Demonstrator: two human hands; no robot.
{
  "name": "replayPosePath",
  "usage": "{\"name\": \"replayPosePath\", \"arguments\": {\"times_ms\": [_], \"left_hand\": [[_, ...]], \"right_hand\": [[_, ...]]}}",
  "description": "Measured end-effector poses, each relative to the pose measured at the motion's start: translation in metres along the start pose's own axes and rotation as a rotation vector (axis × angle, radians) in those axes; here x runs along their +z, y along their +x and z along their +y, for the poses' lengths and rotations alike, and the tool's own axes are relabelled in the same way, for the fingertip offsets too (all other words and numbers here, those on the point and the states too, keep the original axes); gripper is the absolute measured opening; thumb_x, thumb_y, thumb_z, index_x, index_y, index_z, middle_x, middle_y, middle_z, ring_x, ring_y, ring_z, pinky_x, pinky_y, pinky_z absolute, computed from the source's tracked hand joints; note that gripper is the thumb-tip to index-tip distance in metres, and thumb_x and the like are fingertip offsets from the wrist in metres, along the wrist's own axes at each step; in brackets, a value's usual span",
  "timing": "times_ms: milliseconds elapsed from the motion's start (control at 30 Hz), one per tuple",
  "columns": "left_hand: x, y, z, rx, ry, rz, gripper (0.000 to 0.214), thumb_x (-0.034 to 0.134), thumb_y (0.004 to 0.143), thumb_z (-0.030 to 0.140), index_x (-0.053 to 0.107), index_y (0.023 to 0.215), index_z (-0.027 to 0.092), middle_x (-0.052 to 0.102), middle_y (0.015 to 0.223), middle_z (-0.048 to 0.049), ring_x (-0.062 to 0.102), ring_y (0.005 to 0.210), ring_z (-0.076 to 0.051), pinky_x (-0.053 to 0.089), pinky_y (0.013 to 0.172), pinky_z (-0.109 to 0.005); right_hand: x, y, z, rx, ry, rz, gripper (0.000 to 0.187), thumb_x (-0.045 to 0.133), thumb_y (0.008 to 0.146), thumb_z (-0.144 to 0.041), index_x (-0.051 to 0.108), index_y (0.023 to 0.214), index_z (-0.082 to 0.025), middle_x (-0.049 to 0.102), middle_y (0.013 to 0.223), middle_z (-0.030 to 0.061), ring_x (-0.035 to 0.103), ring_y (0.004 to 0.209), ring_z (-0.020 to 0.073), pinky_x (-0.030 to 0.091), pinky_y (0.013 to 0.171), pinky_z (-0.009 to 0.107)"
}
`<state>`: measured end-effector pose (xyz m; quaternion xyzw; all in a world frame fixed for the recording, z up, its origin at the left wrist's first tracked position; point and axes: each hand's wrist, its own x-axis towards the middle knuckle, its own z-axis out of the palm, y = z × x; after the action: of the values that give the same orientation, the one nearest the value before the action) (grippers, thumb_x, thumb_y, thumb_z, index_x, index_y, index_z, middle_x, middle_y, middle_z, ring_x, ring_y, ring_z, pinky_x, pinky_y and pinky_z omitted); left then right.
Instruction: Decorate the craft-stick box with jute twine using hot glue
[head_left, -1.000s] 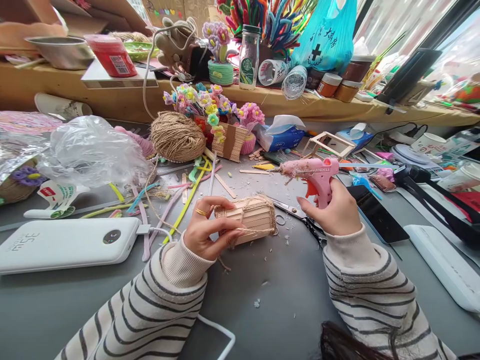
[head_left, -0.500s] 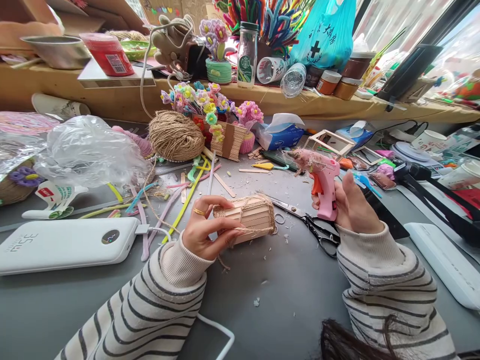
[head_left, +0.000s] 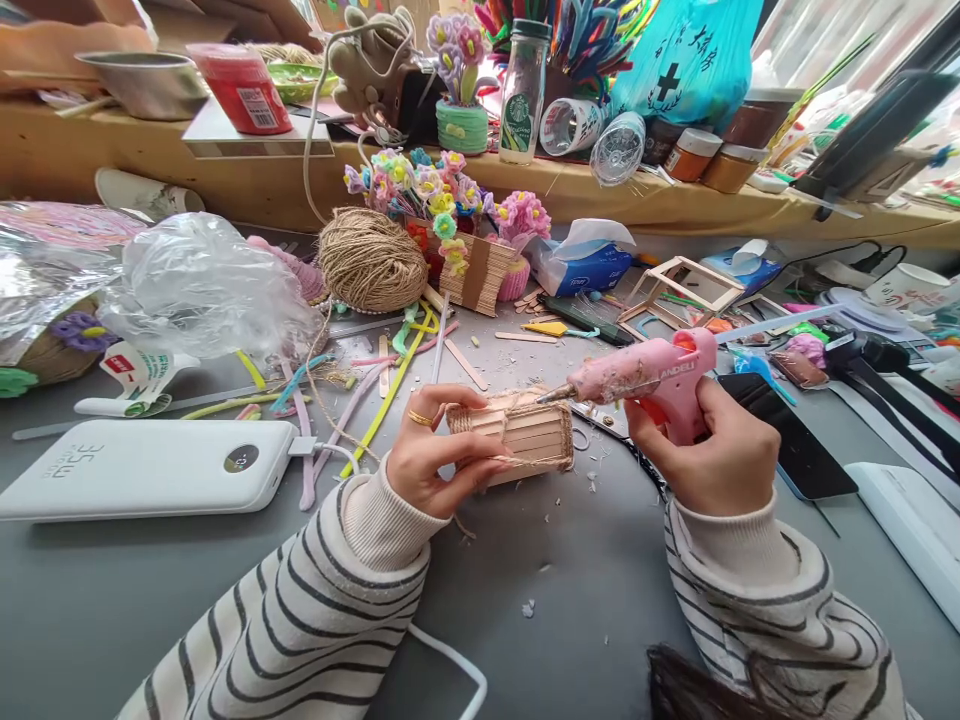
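Observation:
My left hand, with a gold ring on one finger, is closed round a small cylinder of wooden sticks wrapped with jute twine, lying on its side on the grey table. My right hand grips a pink glue gun by its handle. The gun's nozzle points left and touches the top of the stick cylinder. A strand of twine runs from the cylinder back towards the twine ball.
A white power bank lies at the left with a cable. Scissors sit under the glue gun. A dark phone lies to the right. Pipe cleaners, loose sticks, a crumpled plastic bag, flower crafts and a cluttered wooden shelf fill the back.
My right hand swung the glue gun from upright beside the cylinder down and left until its nozzle met the cylinder's top. My left hand kept its hold.

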<state>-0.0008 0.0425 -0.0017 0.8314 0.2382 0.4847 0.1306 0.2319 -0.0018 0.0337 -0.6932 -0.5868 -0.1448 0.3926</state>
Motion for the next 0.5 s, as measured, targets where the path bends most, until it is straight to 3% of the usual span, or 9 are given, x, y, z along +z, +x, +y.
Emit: {"name": "replayPosePath", "arguments": {"times_ms": [200, 500], "left_hand": [[-0.0054, -0.0027, -0.0013, 0.032, 0.042, -0.087, 0.011, 0.061, 0.075, 0.015, 0.065, 0.084, 0.021, 0.044, 0.107, -0.0076, 0.050, 0.099, -0.020, 0.051, 0.075, -0.031], [-0.0054, -0.0039, -0.0033, 0.036, 0.045, -0.092, 0.013, 0.061, 0.075, 0.016, 0.065, 0.086, 0.022, 0.046, 0.109, -0.0079, 0.051, 0.100, -0.021, 0.050, 0.080, -0.034]], "right_hand": [[0.0004, -0.0059, -0.0022, -0.187, -0.107, 0.104, 0.025, 0.063, 0.064, -0.035, 0.045, 0.054, -0.020, 0.039, 0.043, -0.0043, 0.033, 0.038, 0.0075, 0.030, 0.041, 0.024], [0.0020, -0.0057, -0.0031, -0.322, -0.144, 0.127, 0.030, 0.063, 0.065, -0.031, 0.037, 0.054, -0.022, 0.031, 0.046, -0.0063, 0.027, 0.040, 0.0066, 0.023, 0.038, 0.023]]}}
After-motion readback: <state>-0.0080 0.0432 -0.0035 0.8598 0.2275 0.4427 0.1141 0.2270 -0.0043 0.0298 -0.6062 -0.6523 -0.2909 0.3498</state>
